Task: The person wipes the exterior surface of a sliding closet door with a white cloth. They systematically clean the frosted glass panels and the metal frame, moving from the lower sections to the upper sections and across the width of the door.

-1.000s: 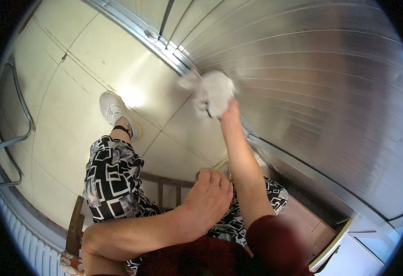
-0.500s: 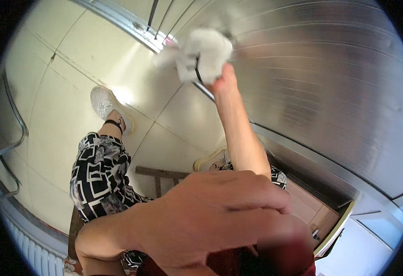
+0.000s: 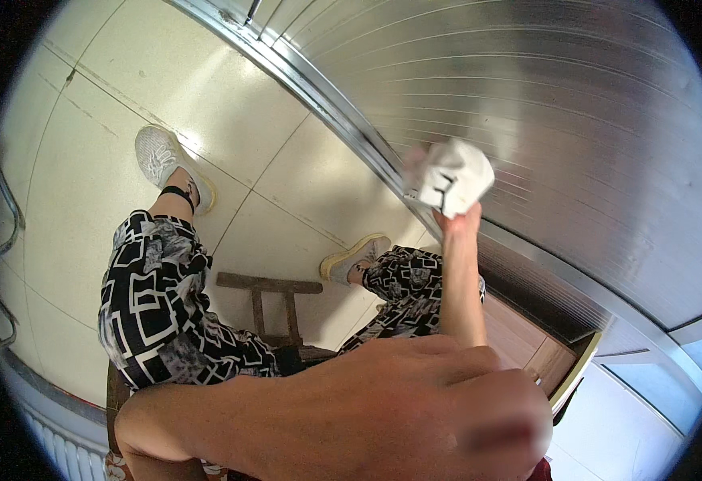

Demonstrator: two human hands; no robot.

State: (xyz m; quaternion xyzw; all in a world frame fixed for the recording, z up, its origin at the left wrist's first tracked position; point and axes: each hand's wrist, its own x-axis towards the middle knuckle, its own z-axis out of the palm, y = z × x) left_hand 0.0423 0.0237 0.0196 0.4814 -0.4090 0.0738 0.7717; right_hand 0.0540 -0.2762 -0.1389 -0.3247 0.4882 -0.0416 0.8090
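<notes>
Bunched over my right hand (image 3: pixel 460 223) is a white cloth (image 3: pixel 465 176) with a few black lines on it. My fingers are wrapped in or behind it, and only the wrist end of the hand shows. The cloth is at the lower part of a shiny ribbed metal panel (image 3: pixel 583 136), close to its metal bottom rail (image 3: pixel 343 128); whether it touches the panel I cannot tell. Large in the foreground, my left hand (image 3: pixel 399 393) lies across the lower middle with its back up. Its fingers bend downward, and their ends are blurred and hidden.
My legs in black-and-white patterned trousers (image 3: pixel 154 313) spread either side of a brown wooden frame (image 3: pixel 271 284). Pale shoes (image 3: pixel 158 156) rest on cream floor tiles (image 3: pixel 279 192). A box-like drawer or cabinet (image 3: pixel 527 337) stands at right. Curved metal tubing (image 3: pixel 10 216) is at the left edge.
My right hand has come nearer and to the right along the panel with the cloth. My view has shifted slightly, so my right shoe shows more. The left hand stays in the foreground.
</notes>
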